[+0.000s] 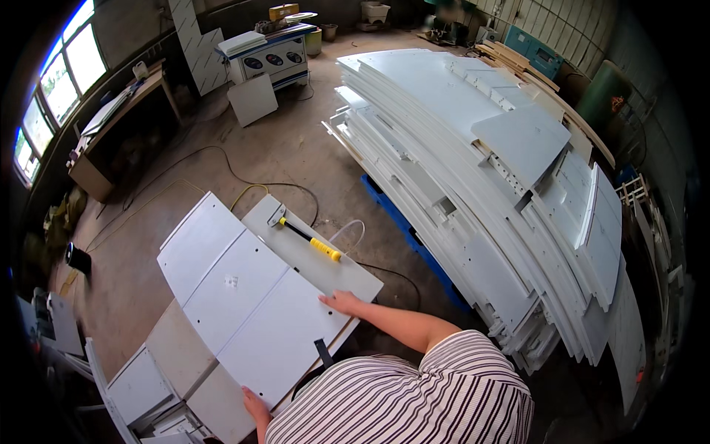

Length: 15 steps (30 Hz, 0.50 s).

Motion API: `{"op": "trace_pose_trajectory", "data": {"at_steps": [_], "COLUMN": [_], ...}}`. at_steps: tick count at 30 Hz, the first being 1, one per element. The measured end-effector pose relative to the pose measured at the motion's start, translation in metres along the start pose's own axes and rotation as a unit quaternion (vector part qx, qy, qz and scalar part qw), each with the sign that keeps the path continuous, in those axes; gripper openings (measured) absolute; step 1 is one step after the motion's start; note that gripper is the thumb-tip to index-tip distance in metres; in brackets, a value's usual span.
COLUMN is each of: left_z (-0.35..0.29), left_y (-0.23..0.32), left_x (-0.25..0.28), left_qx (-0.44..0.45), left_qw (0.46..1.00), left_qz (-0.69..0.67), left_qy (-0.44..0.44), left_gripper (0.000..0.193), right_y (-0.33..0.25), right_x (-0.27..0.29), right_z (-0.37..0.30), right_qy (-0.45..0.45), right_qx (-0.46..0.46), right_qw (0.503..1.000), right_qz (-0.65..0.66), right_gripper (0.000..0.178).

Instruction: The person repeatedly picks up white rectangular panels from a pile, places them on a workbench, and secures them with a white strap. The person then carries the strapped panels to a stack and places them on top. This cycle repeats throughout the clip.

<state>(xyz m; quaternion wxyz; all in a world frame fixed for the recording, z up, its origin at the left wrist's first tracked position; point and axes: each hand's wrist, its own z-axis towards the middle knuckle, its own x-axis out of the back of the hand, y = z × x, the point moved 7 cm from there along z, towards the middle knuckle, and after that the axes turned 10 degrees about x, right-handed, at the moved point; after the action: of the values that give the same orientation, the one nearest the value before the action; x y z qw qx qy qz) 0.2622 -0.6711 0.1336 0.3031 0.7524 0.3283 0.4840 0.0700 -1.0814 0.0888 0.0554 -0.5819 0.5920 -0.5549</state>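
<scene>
A large white panel (244,285) with two lengthwise lines and several small dark holes lies in front of me. My right hand (342,302) holds its right edge, with the fingertips over the top face. At the near left corner, my left hand (256,407) grips the panel's edge, partly hidden by my body. Beside the panel, on a pale board (355,277) that sticks out from beneath it, rests a tool (310,240) with a yellow grip, a black shaft and a broad metal head. A dark strap or bar (323,353) shows at the panel's near edge.
A tall stack of white panels (444,163) on a blue pallet (414,240) fills the right side. Cables (244,180) cross the floor. More boards (144,386) lie at the lower left. Farther off stand a white cabinet (274,59) and a desk (122,111).
</scene>
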Motion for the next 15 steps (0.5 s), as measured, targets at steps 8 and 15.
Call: {"op": "trace_pose_trajectory", "data": {"at_steps": [8, 15], "left_z": [-0.036, -0.004], "left_y": [0.008, -0.060], "left_x": [0.007, 0.003], "left_qx": [-0.003, 0.252], "left_qw": [0.999, 0.846], "left_qz": [0.045, -0.277], "left_qy": [0.008, -0.380], "left_gripper": [0.064, 0.057], "right_y": [-0.012, -0.021], "right_x": [0.013, 0.019], "right_z": [0.004, -0.089], "right_qy": [-0.050, -0.022], "right_qx": [-0.027, 0.036], "right_qw": [0.992, 0.999], "right_qz": [0.115, -0.016], "right_gripper": [0.073, 0.069]}}
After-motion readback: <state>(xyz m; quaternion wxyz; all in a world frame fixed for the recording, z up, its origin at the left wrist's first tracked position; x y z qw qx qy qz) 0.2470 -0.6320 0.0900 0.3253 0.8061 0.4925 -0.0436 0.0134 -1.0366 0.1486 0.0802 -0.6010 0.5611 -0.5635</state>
